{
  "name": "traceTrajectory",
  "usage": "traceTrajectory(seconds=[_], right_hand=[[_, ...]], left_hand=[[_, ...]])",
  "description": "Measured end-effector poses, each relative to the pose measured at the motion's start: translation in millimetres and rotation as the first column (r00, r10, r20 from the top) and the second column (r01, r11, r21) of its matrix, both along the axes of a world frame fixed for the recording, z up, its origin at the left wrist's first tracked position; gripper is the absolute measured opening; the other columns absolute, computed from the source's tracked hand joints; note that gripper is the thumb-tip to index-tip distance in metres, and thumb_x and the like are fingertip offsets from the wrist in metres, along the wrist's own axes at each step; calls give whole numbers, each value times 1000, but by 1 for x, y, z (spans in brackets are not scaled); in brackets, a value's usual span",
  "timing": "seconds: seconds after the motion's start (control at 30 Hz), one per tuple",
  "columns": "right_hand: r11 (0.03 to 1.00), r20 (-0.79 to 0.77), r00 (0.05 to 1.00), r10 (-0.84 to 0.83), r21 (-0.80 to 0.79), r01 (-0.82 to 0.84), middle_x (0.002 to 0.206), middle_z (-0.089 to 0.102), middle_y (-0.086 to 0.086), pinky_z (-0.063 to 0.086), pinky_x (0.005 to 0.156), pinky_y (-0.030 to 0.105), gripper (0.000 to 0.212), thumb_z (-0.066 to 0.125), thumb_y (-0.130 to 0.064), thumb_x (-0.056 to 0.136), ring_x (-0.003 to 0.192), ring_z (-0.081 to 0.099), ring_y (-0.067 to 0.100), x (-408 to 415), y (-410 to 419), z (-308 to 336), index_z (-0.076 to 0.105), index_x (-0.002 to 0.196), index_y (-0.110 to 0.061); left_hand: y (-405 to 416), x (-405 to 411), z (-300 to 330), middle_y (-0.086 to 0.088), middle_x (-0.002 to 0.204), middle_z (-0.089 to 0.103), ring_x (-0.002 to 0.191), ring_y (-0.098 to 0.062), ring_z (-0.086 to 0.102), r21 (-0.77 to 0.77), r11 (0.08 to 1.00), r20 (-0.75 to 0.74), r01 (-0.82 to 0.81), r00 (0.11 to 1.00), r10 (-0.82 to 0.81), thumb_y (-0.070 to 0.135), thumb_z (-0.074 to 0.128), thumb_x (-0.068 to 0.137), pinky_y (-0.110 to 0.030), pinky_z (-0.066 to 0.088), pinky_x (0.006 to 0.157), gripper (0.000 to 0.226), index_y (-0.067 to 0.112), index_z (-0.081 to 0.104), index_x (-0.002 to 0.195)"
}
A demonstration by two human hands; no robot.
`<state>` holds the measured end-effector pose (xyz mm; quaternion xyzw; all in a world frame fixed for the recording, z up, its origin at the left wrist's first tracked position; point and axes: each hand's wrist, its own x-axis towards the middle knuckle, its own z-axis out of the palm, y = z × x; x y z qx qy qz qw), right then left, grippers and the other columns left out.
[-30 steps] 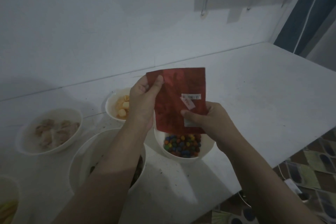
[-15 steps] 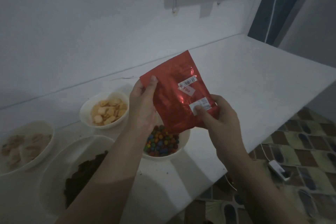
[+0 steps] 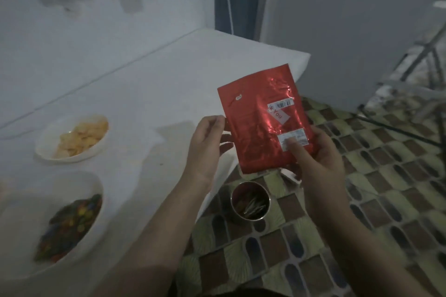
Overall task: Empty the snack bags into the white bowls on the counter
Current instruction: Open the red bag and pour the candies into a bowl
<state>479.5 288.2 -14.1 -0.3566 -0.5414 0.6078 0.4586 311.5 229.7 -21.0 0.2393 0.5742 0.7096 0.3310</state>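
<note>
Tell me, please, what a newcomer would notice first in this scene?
The shiny red snack bag stands out most, held up past the counter's edge above the tiled floor, gripped by the right hand with the left hand at its side edge. Next, the bowl of coloured candies at the near left, and a metal tin on the floor below the bag.

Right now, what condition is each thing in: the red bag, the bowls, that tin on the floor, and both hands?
red bag: flat, held upright past the counter edge, above the floor.
right hand: grips the bag's lower right, thumb on its label.
left hand: fingers loosely curled beside the bag's left edge; contact unclear.
candy bowl: holds coloured candies.
chip bowl: holds yellow chips.
metal tin: upright on the floor, open, wrappers inside.
</note>
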Motion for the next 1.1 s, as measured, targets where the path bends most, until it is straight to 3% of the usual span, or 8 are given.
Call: traceTrajectory(seconds=[0.23,0.43,0.53,0.67,0.8,0.87,0.97,1.1], right_hand=[[987,177,977,-122,-85,139,106,70,8,60,78,43,17,61,-12,94,97,70,27,85,63,-79,63,108,-20],[955,458,885,-88,-214,205,103,69,-3,60,78,51,28,57,-19,89,91,71,23,94,107,-184,52,110,-37],[938,570,821,-15,-276,208,99,67,-3,59,72,54,26,59,-25,88,86,71,24,81,129,-252,48,111,-33],[941,649,753,106,-311,135,98,65,-1,60,69,53,28,59,-28,87,86,69,26,50,160,-360,51,113,-27],[962,736,645,206,-272,3,109,64,11,57,82,42,35,54,-12,91,99,64,28,0,190,-460,55,126,-11],[966,786,572,233,-254,-46,107,66,11,49,74,31,31,52,-13,92,98,64,27,-22,205,-514,58,122,-7],[960,834,476,280,-250,-126,105,69,12,47,69,29,26,50,-17,94,91,66,27,-50,226,-588,62,114,-6],[952,782,547,298,-288,-107,115,65,8,51,86,34,44,56,-29,96,102,63,25,-63,232,-626,48,134,-9]], left_hand=[[68,69,-85,6,81,64,77,-14,61,-208,973,-53,104,992,-117,29,50,100,-38,51,78,17,18,59,91],[94,70,-183,4,83,62,75,-12,59,-441,897,-28,35,998,-53,24,47,101,-30,48,70,16,22,57,89],[103,60,-237,5,85,61,78,-12,58,-549,835,7,29,1000,-30,23,45,102,-28,46,70,15,25,54,90],[116,43,-323,5,88,59,76,-10,55,-634,773,-1,-3,1000,2,22,45,102,-26,43,67,17,29,52,88],[131,23,-427,8,92,60,83,-9,58,-681,732,-34,-34,999,15,26,44,101,-31,47,77,11,28,53,95],[139,13,-477,7,95,60,87,-10,58,-697,717,-47,-37,999,6,27,44,101,-34,47,82,11,24,54,106],[151,-1,-540,5,101,61,92,-13,59,-709,703,-77,-63,997,11,29,44,101,-35,48,84,15,24,54,112],[159,-3,-576,3,103,61,95,-17,60,-719,693,-84,-51,996,-14,29,44,101,-34,49,82,14,25,54,109]])
